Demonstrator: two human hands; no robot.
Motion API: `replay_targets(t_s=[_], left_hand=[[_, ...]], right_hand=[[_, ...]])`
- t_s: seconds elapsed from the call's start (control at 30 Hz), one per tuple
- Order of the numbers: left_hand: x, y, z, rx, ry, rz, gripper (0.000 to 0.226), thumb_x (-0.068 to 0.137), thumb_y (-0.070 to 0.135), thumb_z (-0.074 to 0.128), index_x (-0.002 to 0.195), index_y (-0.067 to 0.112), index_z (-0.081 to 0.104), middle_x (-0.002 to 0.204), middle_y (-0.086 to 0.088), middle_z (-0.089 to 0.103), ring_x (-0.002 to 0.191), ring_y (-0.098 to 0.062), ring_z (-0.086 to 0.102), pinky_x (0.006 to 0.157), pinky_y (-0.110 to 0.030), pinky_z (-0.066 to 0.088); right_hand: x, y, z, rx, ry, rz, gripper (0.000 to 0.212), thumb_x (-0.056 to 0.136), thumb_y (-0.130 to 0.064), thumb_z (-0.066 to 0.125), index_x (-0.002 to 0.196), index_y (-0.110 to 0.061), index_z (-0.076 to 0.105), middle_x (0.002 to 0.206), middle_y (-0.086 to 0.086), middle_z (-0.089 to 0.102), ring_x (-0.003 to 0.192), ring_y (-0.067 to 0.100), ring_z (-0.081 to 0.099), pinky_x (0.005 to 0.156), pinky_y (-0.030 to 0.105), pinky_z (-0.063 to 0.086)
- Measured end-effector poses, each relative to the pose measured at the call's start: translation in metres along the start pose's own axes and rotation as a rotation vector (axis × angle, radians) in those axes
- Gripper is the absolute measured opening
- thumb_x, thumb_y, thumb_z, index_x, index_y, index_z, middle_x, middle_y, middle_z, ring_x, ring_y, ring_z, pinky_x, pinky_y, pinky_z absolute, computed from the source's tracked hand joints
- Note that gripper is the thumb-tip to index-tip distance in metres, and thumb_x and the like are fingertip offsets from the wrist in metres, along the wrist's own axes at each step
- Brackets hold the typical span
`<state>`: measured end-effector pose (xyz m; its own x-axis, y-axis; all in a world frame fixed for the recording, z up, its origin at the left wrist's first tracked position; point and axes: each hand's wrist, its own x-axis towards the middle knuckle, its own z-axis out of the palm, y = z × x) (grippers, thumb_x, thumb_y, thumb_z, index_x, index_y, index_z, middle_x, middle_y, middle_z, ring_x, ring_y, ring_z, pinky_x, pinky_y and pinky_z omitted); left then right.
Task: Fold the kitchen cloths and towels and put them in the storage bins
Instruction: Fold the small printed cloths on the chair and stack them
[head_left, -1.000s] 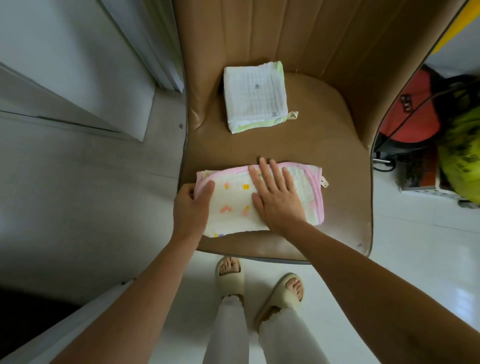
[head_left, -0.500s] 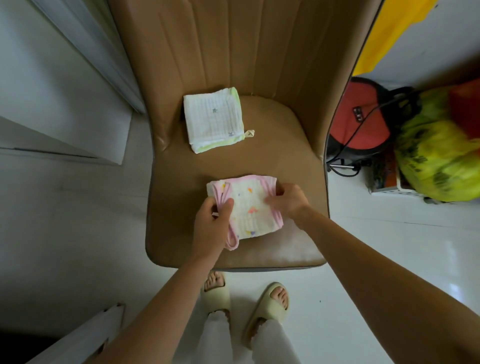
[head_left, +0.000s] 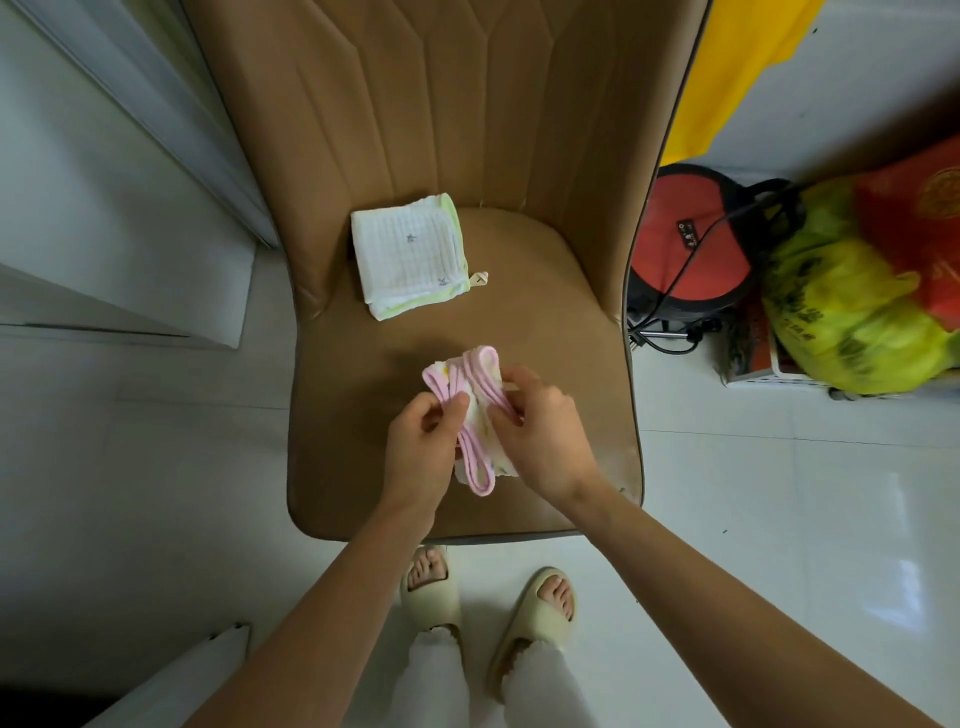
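A pink-edged white cloth (head_left: 477, 415), folded small, is lifted above the front of the tan chair seat (head_left: 545, 332). My left hand (head_left: 423, 447) pinches its left side with thumb and fingers. My right hand (head_left: 540, 431) grips its right side, fingers curled over the folds. A second cloth (head_left: 410, 260), white with a green edge, lies folded square at the back left of the seat, apart from both hands. No storage bin is in view.
The chair's tall backrest (head_left: 441, 104) rises behind the seat. A red and black appliance (head_left: 691, 244) with a cable, and yellow-green and red bags (head_left: 862, 306) over a box, stand on the white floor to the right. A white wall panel (head_left: 130, 171) is on the left.
The pink-edged cloth lay flat on the seat under my right palm; both hands folded it in half, then lifted it off the seat, bunched between them.
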<state>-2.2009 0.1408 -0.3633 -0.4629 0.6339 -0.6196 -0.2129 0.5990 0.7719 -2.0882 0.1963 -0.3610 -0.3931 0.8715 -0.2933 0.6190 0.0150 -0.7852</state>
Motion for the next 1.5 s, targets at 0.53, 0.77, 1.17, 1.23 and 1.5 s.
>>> replay_targets(t_s=[0.53,0.77,1.17,1.23,1.5], left_hand=[[-0.017,0.03,-0.017,-0.23,0.032,-0.166,0.028,0.089,0.031,0.064,0.114,0.021,0.06,0.105,-0.004,0.069,0.094,-0.023,0.067,0.085,-0.042,0.055],[0.025,0.037,-0.084,-0.227,0.051,-0.201,0.037,0.089,0.036,0.062,0.121,0.018,0.058,0.114,-0.002,0.069,0.103,-0.025,0.065,0.09,-0.044,0.052],[0.104,0.057,-0.152,-0.148,-0.29,-0.295,0.048,0.079,0.045,0.067,0.119,0.02,0.059,0.108,-0.001,0.072,0.1,-0.021,0.068,0.095,-0.047,0.051],[0.113,0.063,-0.158,-0.173,-0.341,-0.296,0.05,0.077,0.044,0.063,0.121,0.02,0.058,0.11,-0.001,0.071,0.101,-0.02,0.068,0.093,-0.044,0.052],[0.124,0.071,-0.161,-0.438,-0.501,-0.395,0.045,0.088,0.044,0.05,0.124,0.019,0.058,0.115,-0.008,0.069,0.103,-0.023,0.067,0.079,-0.036,0.056]], right_hand=[[-0.02,-0.039,-0.004,0.63,-0.55,0.233,0.041,0.093,0.008,0.04,0.123,-0.009,0.061,0.123,0.0,0.062,0.11,0.007,0.058,0.097,0.025,0.048],[0.042,-0.043,-0.016,0.616,-0.015,0.52,0.015,0.092,-0.007,0.054,0.085,-0.009,0.067,0.089,0.013,0.068,0.079,0.019,0.063,0.081,0.031,0.053],[0.237,-0.031,0.046,0.243,-0.024,0.592,0.093,0.045,-0.059,0.086,0.12,-0.014,0.055,0.111,-0.001,0.063,0.097,0.017,0.061,0.059,0.023,0.049],[0.248,-0.027,0.052,0.251,-0.05,0.618,0.088,0.046,-0.049,0.09,0.119,-0.013,0.056,0.111,0.004,0.064,0.097,0.022,0.064,0.063,0.029,0.055],[0.19,-0.026,0.062,0.581,-0.302,0.499,0.043,0.069,-0.016,0.077,0.11,-0.007,0.064,0.081,0.0,0.075,0.072,0.015,0.07,0.054,0.026,0.054]])
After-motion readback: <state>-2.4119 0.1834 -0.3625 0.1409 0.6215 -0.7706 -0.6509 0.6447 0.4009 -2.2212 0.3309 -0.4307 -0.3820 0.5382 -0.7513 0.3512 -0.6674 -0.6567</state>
